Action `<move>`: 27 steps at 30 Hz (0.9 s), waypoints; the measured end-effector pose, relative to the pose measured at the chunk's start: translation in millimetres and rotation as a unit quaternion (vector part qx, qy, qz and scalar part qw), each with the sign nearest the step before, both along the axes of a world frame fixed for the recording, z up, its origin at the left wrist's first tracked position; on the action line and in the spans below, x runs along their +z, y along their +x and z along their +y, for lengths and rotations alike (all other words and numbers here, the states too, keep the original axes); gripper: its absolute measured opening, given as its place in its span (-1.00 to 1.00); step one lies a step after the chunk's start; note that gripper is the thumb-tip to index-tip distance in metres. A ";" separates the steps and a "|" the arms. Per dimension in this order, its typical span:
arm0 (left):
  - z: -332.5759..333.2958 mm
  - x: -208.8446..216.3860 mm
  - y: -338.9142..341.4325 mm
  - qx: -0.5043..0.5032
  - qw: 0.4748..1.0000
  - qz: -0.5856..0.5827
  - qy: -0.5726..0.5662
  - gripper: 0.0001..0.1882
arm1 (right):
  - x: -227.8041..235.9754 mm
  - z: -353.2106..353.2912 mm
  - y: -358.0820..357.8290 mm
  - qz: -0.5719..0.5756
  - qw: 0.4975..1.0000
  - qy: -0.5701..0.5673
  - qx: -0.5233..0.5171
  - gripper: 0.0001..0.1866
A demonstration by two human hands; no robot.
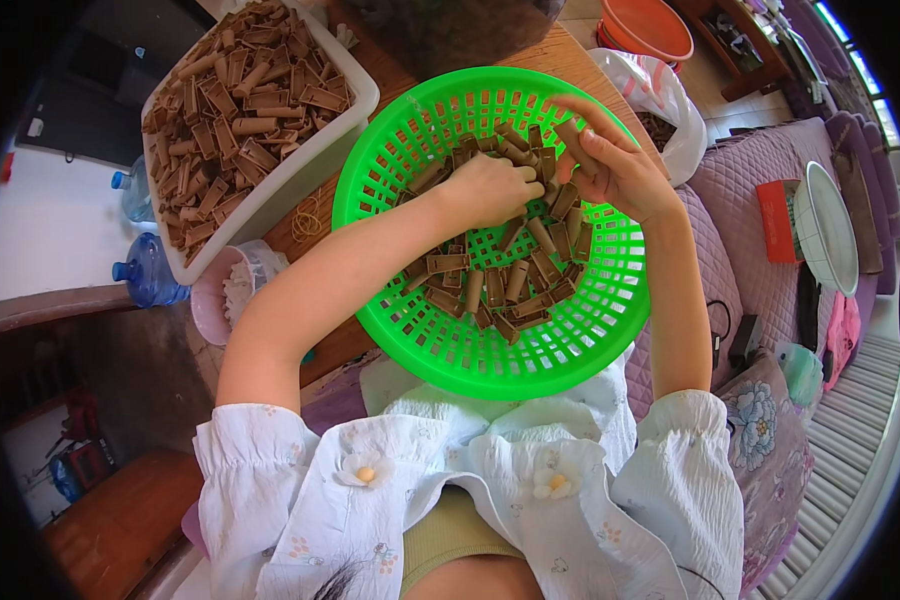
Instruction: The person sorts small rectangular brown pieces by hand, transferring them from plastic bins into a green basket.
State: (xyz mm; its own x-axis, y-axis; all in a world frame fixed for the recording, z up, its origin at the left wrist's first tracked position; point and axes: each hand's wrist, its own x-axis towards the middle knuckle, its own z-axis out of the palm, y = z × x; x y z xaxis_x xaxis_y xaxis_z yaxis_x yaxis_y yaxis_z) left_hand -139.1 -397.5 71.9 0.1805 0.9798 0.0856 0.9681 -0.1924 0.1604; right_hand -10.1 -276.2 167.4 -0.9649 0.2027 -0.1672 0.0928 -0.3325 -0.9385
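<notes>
A bright green plastic basket with slotted walls stands in front of me, holding a heap of small brown half-tube plastic pieces. Over the heap, my left hand is closed with its fingertips down among the pieces; whatever they pinch is hidden. At the basket's far right side, my right hand grips a brown plastic piece between thumb and fingers, just above the heap. The two hands are close together but apart.
A white tub heaped with similar brown pieces stands at the far left on the wooden table. Beside it sits a pink bin with a bag in it. A white plastic bag lies right of the table, near an orange basin.
</notes>
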 end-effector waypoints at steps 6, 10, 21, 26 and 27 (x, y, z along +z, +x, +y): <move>0.9 10.6 -1.5 0.014 0.999 -0.048 0.009 -0.76 | -11.7 16.5 1.4 -0.059 0.998 -0.024 0.024 -0.91; -0.9 26.1 -8.6 0.044 0.995 -0.079 -0.035 -0.79 | -17.0 19.7 2.8 -0.042 0.998 -0.039 -0.009 -0.95; 1.9 19.9 1.0 0.082 0.990 -0.078 -0.085 -0.64 | -12.1 9.3 -1.2 -0.092 0.957 0.275 -0.005 -0.87; 2.4 26.2 -3.8 0.064 0.987 -0.107 -0.098 -0.66 | -22.5 -1.9 2.6 -0.110 0.858 0.462 0.194 -0.81; 2.9 29.8 -4.7 0.068 0.984 -0.111 -0.126 -0.67 | -22.4 -6.4 3.2 -0.113 0.839 0.473 0.244 -0.84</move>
State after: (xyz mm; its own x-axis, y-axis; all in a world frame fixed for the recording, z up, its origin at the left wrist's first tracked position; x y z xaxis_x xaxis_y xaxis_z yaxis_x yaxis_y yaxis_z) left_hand -143.7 -394.6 101.7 0.0515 0.9889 -0.1395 0.9181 0.0081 0.3963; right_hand -6.9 -282.6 145.0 -0.9370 -0.0613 -0.3438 0.2129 0.6800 -0.7016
